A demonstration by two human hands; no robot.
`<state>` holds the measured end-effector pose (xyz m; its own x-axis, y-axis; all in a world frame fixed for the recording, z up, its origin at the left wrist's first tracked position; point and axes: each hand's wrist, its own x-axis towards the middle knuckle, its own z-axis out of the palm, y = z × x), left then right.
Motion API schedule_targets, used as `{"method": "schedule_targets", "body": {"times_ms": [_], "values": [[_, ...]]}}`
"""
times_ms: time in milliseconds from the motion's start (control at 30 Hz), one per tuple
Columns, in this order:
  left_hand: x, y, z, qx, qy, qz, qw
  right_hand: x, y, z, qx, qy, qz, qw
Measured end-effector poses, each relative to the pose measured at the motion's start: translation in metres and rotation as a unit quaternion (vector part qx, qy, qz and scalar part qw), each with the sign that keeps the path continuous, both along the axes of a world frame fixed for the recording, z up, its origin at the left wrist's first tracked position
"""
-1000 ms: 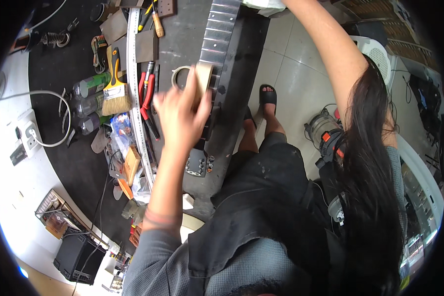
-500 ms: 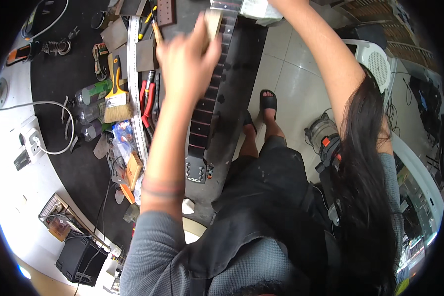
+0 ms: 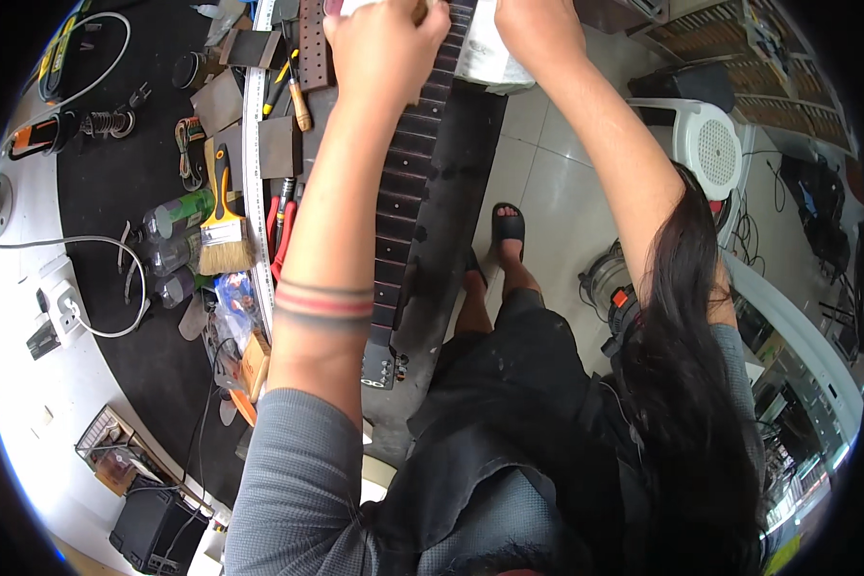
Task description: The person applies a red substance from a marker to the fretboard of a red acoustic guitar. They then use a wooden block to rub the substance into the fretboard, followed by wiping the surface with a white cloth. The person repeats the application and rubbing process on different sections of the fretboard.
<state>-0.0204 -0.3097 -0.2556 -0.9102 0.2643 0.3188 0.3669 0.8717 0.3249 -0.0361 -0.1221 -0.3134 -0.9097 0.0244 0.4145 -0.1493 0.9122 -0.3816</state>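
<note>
A guitar neck lies lengthwise on the dark bench, its black fretboard (image 3: 408,182) crossed by frets and its headstock (image 3: 378,367) nearest me. My left hand (image 3: 386,48) is closed over the far part of the fretboard. Its fingers wrap a pale block, mostly hidden now; a small pale edge shows under the palm. To the right of the neck, my right hand (image 3: 544,38) rests at a white covering (image 3: 490,53) around the guitar's far end. The top edge of the picture cuts off its fingers.
Left of the neck lie a long white ruler (image 3: 252,125), red-handled pliers (image 3: 280,230), a wooden-handled tool (image 3: 300,106), a paintbrush (image 3: 225,216) and several plastic bottles (image 3: 173,254). A white stool (image 3: 708,149) and a vacuum cleaner (image 3: 605,288) stand on the floor at right.
My left hand has moved farther away along the fretboard, the pale block slipping mostly out of sight. My right hand has come further into view beside the white covering. The whole view has shifted slightly.
</note>
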Motion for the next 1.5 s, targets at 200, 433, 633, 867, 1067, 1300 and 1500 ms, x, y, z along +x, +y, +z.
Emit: {"method": "schedule_targets", "body": {"times_ms": [200,433,633,867,1067,1300,1500], "values": [[0.135,-0.075,-0.009,-0.065,-0.102,-0.02,0.992,0.005,0.012,0.003,0.004,-0.006,-0.022,1.0],[0.018,-0.018,-0.01,-0.059,-0.034,0.003,0.998,-0.002,-0.005,0.005,0.016,-0.022,-0.01,1.0],[0.015,-0.01,-0.016,-0.038,-0.002,-0.016,0.999,0.001,0.005,0.003,-0.001,-0.021,-0.017,1.0],[0.08,-0.039,-0.006,-0.072,-0.081,0.006,0.994,0.002,-0.001,0.004,0.007,-0.018,-0.02,1.0],[-0.031,0.013,-0.018,-0.062,0.026,-0.01,0.998,-0.001,-0.003,0.004,-0.013,-0.022,-0.016,1.0],[0.107,-0.038,-0.008,-0.076,-0.059,-0.012,0.995,0.003,0.005,-0.003,0.029,0.053,-0.054,0.997],[-0.019,0.031,-0.011,-0.113,-0.004,-0.02,0.993,-0.002,-0.002,0.004,-0.033,-0.02,-0.023,0.999]]}}
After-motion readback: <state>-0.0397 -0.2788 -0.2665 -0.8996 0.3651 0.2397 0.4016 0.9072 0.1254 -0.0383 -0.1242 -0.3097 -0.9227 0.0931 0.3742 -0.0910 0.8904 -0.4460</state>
